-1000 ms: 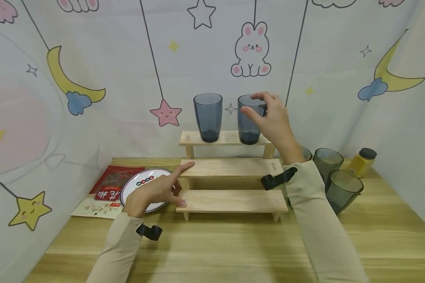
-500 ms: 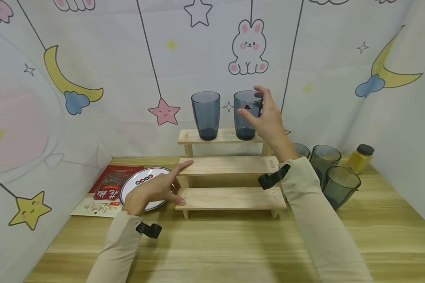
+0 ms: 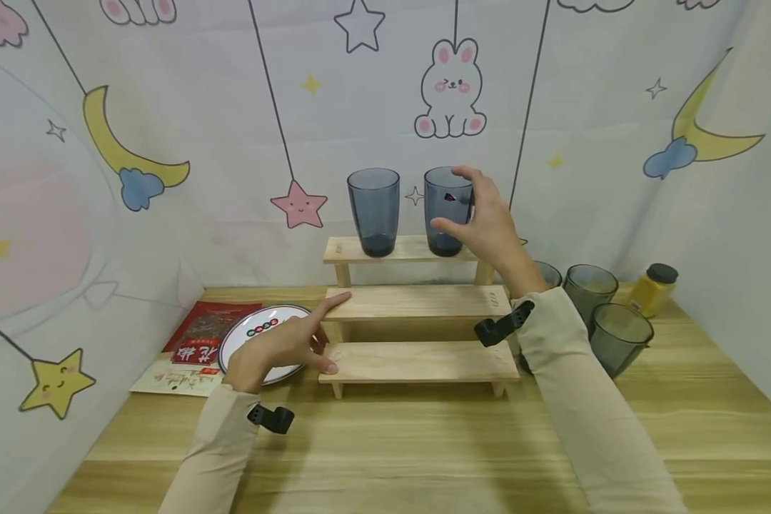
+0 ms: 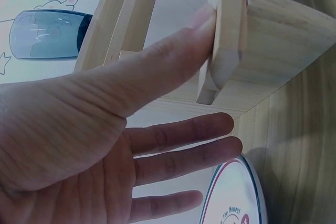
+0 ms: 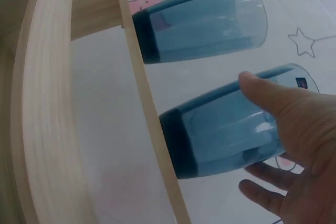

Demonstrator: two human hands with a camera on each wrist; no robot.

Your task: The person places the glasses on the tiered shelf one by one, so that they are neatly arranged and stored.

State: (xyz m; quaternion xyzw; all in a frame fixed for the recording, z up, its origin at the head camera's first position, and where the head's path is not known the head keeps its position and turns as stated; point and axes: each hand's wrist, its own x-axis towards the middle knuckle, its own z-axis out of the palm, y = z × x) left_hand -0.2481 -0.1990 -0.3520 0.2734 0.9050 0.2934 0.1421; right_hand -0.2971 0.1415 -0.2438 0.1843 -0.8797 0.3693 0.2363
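Two blue-tinted drinking glasses stand upright on the top step of a three-tier wooden shelf (image 3: 417, 303). My right hand (image 3: 491, 227) is curved round the right glass (image 3: 442, 221), thumb in front and forefinger at its rim. In the right wrist view the thumb lies across this glass (image 5: 220, 124), and part of the forefinger is hidden behind it. The left glass (image 3: 374, 214) stands apart from my hands. My left hand (image 3: 279, 350) rests at the shelf's left end, forefinger on the middle step and thumb on the bottom one. Its other fingers are extended in the left wrist view.
A white plate (image 3: 233, 339) and a red packet (image 3: 205, 325) lie left of the shelf. Several grey-green glasses (image 3: 620, 339) stand to its right, near a yellow bottle with a black cap (image 3: 654, 289). A patterned cloth (image 3: 231, 128) hangs behind.
The right glass has shifted slightly back and left on the top step. My right forefinger lifted off its rim, then came back down to it. The left hand has stayed put.
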